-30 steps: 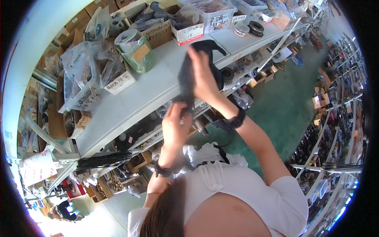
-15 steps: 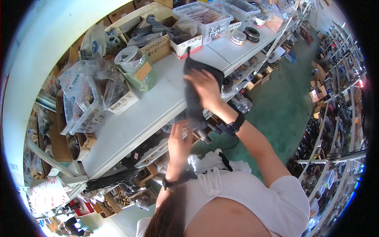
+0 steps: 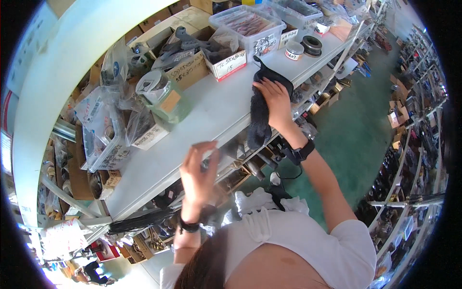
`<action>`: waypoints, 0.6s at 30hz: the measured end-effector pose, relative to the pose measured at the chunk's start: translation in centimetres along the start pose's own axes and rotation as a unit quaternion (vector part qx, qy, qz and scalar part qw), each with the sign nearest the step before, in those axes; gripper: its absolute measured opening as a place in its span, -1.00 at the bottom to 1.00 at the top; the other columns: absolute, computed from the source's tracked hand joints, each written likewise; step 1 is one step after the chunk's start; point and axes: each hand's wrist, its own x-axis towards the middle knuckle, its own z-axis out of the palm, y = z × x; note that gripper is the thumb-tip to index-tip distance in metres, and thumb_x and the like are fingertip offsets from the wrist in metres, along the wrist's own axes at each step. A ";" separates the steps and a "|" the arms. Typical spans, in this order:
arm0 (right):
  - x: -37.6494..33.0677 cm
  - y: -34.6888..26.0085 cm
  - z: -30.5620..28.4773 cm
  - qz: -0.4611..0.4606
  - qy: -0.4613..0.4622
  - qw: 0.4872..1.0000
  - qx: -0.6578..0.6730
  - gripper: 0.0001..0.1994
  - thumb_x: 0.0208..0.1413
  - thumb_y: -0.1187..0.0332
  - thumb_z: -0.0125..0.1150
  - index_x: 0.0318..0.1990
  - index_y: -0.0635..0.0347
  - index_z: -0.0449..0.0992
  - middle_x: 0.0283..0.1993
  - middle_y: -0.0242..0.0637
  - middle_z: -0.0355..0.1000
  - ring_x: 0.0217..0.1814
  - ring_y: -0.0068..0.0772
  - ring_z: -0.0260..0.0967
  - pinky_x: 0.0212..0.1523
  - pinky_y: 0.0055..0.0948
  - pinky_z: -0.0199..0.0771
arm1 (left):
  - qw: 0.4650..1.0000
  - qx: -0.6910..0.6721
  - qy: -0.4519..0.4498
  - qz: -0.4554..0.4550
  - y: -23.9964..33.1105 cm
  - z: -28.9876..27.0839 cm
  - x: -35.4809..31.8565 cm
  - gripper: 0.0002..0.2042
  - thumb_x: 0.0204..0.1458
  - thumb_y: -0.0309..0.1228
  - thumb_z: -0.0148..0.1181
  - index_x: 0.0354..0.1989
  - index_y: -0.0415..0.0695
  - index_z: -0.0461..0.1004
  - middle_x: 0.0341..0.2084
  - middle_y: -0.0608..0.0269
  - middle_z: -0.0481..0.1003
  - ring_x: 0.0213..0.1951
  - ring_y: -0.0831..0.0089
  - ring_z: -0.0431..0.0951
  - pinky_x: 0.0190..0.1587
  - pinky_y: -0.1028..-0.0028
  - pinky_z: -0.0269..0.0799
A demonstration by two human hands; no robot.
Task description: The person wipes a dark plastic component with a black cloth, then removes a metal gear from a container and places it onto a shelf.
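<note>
My right hand (image 3: 278, 103) presses on a dark, fluffy black cloth (image 3: 260, 115) at the shelf's front edge, its fingers bent over the fabric and the thumb side hard to see. A smooth black flap with a narrow strap end sticks out beyond the fingers, and the fluffy part droops over the edge. Left of it, my left hand (image 3: 198, 173) is raised in front of the shelf edge, slightly blurred. Its fingers are curved and apart, and it holds nothing. The grey-white shelf top (image 3: 211, 108) lies under the cloth.
Along the shelf's back stand a clear jar (image 3: 166, 98), a white-fronted carton (image 3: 229, 66) and a clear plastic bin (image 3: 250, 29). A round tin (image 3: 294, 50) and black rings (image 3: 312, 45) sit farther right. Crowded racks (image 3: 409, 168) line the green floor (image 3: 341, 130).
The right hand and the black cloth have moved right along the shelf edge. My left hand has come away from the cloth, leftward. The view has shifted slightly.
</note>
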 end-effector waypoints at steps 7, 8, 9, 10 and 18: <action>-0.3 0.5 0.5 -0.021 0.003 0.998 0.053 -0.57 -0.17 0.42 -0.04 -0.02 0.16 0.30 -0.02 -0.10 0.31 0.14 -0.20 0.15 0.15 -0.25 0.00 | 0.965 0.244 -0.039 0.092 3.4 1.3 9.6 -0.75 -0.10 -0.41 0.13 -0.20 -0.12 0.39 -0.31 0.15 0.43 -0.32 0.19 0.47 -0.31 0.35 0.38; -0.3 0.5 0.7 -0.019 -0.005 0.998 0.058 -0.55 -0.18 0.44 -0.05 0.00 0.17 0.29 -0.01 -0.11 0.31 0.15 -0.21 0.14 0.16 -0.26 -0.02 | 0.963 0.252 -0.037 0.090 3.5 1.8 11.0 -0.75 -0.10 -0.41 0.13 -0.20 -0.12 0.39 -0.31 0.15 0.43 -0.32 0.19 0.47 -0.31 0.35 0.38; -0.2 0.2 0.4 -0.011 -0.032 0.997 0.068 -0.53 -0.20 0.45 -0.04 0.01 0.17 0.27 0.01 -0.13 0.29 0.18 -0.23 0.10 0.18 -0.27 -0.07 | 0.949 0.299 -0.034 0.097 3.0 2.6 12.2 -0.74 -0.09 -0.37 0.12 -0.19 -0.11 0.39 -0.30 0.16 0.43 -0.32 0.19 0.47 -0.33 0.33 0.39; -0.2 0.2 0.4 -0.008 -0.040 0.997 0.068 -0.51 -0.21 0.45 -0.03 0.02 0.17 0.27 0.03 -0.14 0.27 0.19 -0.24 0.09 0.20 -0.27 -0.09 | 0.932 0.345 -0.030 0.104 2.4 3.4 13.5 -0.73 -0.09 -0.33 0.11 -0.18 -0.10 0.38 -0.30 0.16 0.42 -0.33 0.19 0.47 -0.34 0.31 0.39; -0.5 0.6 0.9 -0.031 -0.045 0.996 0.071 -0.53 -0.20 0.42 -0.02 0.00 0.24 0.27 0.03 -0.10 0.25 0.18 -0.15 0.08 0.20 -0.21 -0.09 | 0.906 0.408 -0.108 0.025 -3.2 6.8 18.8 -0.81 -0.10 -0.26 0.11 -0.35 -0.08 0.41 -0.40 0.15 0.43 -0.35 0.16 0.45 -0.37 0.27 0.35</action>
